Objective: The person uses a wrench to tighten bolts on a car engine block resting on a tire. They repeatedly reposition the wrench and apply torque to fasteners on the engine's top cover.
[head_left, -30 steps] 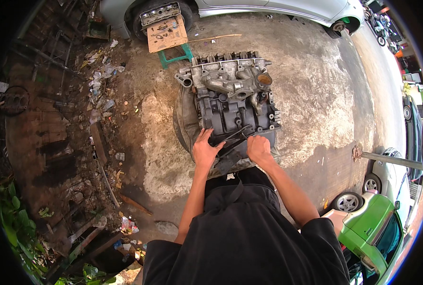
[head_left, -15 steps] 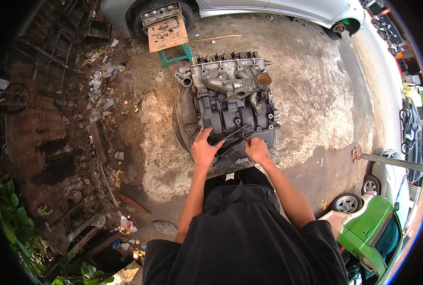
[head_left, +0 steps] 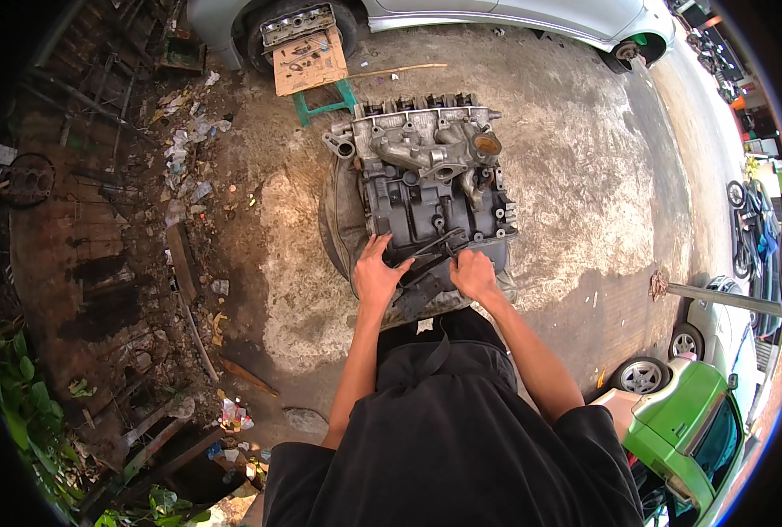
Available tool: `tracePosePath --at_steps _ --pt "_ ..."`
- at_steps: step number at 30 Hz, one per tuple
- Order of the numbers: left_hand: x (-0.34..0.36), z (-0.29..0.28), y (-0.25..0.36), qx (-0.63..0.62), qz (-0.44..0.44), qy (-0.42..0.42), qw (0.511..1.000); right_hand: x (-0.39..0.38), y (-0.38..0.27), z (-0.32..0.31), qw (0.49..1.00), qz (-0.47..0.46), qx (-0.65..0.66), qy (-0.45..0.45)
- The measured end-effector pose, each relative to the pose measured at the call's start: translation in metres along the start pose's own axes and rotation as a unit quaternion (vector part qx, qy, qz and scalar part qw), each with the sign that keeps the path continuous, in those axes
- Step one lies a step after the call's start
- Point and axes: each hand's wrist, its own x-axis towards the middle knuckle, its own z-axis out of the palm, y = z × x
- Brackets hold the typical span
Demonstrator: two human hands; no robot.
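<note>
An engine block (head_left: 391, 205) with a silvery intake manifold (head_left: 426, 158) on its far part stands before me. My left hand (head_left: 377, 270) rests on the block's near left edge, fingers stretched forward and thumb spread to the right. Closed, my right hand (head_left: 474, 274) is at the near right part of the block; its curled fingers hide what they grip. Between the hands a thin dark metal rod (head_left: 433, 241) lies slantwise over the block, its left end close to my left thumb. What kind of part or tool it is, I cannot tell.
Beneath the block is a tyre (head_left: 329, 220). Beyond it stands a green stool (head_left: 325, 107) with a cardboard sheet (head_left: 301, 79) bearing small parts. A silver car (head_left: 444, 12) is at the far side, litter (head_left: 180, 149) at left, a green vehicle (head_left: 681, 422) at right.
My right hand has shifted very slightly left and up, and the thin rod has moved a little with it. My left hand stays almost where it was.
</note>
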Motion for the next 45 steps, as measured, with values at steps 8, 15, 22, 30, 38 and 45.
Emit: tracePosePath --at_steps 8,15,22,30,38,45 --pt "0.0 -0.001 0.0 0.0 -0.009 -0.008 1.0 0.002 0.0 -0.006 0.995 -0.093 -0.047 0.001" --pt "0.001 0.001 -0.001 0.006 -0.008 -0.009 1.0 0.009 -0.011 -0.019 0.909 -0.266 -0.31 -0.087" --pt "0.0 0.001 -0.001 -0.005 -0.025 -0.006 1.0 0.013 -0.002 -0.022 0.922 -0.273 -0.273 0.0" --pt "-0.001 0.006 -0.007 0.0 -0.011 -0.002 1.0 0.049 0.011 -0.013 0.935 0.166 0.269 -0.16" --pt "-0.001 0.005 -0.003 -0.009 -0.032 -0.002 0.999 0.053 0.008 -0.015 0.821 0.269 0.451 -0.225" --pt "0.0 0.005 -0.003 -0.012 -0.019 0.001 1.0 0.052 -0.032 -0.013 0.961 -0.114 -0.221 -0.118"
